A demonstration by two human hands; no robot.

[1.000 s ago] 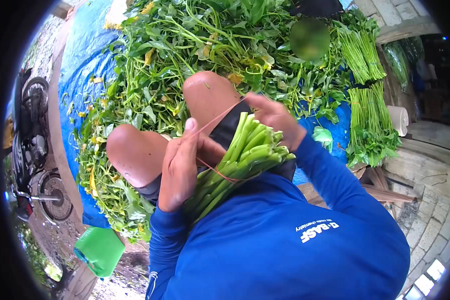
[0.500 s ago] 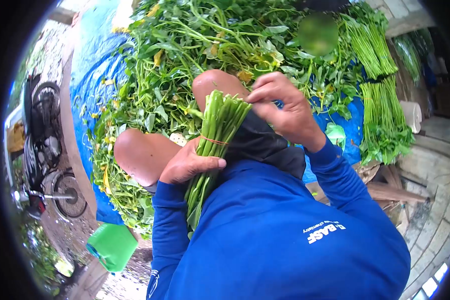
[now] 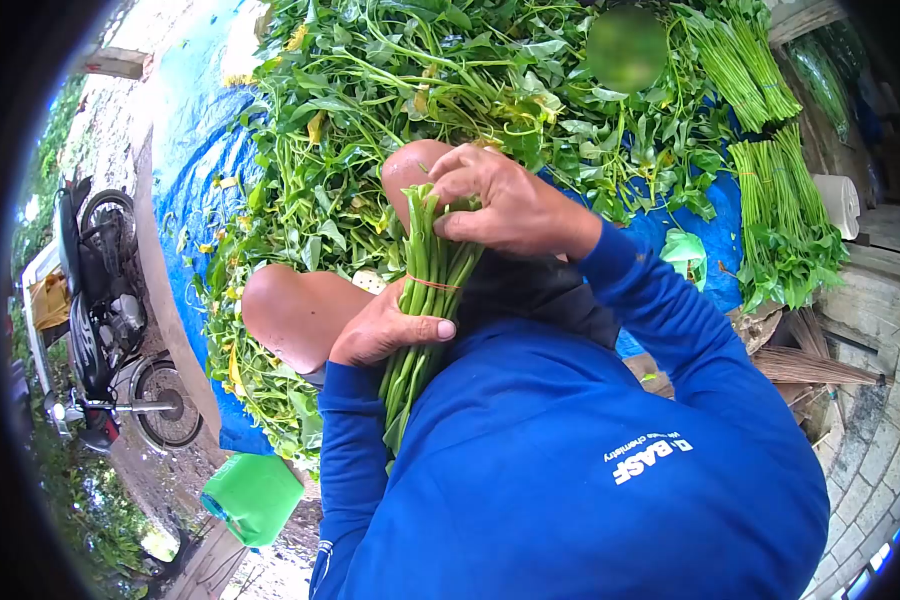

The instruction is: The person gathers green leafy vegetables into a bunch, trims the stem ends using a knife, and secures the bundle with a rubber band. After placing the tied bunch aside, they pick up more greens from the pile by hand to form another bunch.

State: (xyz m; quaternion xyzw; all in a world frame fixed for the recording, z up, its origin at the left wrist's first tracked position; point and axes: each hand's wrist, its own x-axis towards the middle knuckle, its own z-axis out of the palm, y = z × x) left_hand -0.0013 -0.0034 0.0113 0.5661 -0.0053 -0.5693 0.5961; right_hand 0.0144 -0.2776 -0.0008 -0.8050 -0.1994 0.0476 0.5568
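My left hand (image 3: 390,328) is wrapped round a bundle of green leafy stems (image 3: 428,262), its thumb across the front. A thin reddish rubber band (image 3: 432,283) circles the bundle just above that thumb. The cut ends point up and away from me, while the lower part rests against my blue shirt. At the cut ends, my right hand (image 3: 500,205) has its fingers curled and closed round the right side of the stems; the exact fingertip contact is partly hidden.
A large heap of loose leafy vines (image 3: 320,180) covers the blue tarp (image 3: 185,150) ahead. Tied bundles (image 3: 785,215) lie at the right. A green plastic container (image 3: 255,497) stands lower left, near a parked motorcycle (image 3: 110,310). A broom (image 3: 815,367) lies at right.
My right hand has moved left and down onto the cut stem ends, from just beside them. My left hand keeps its hold on the bundle. The view has shifted slightly.
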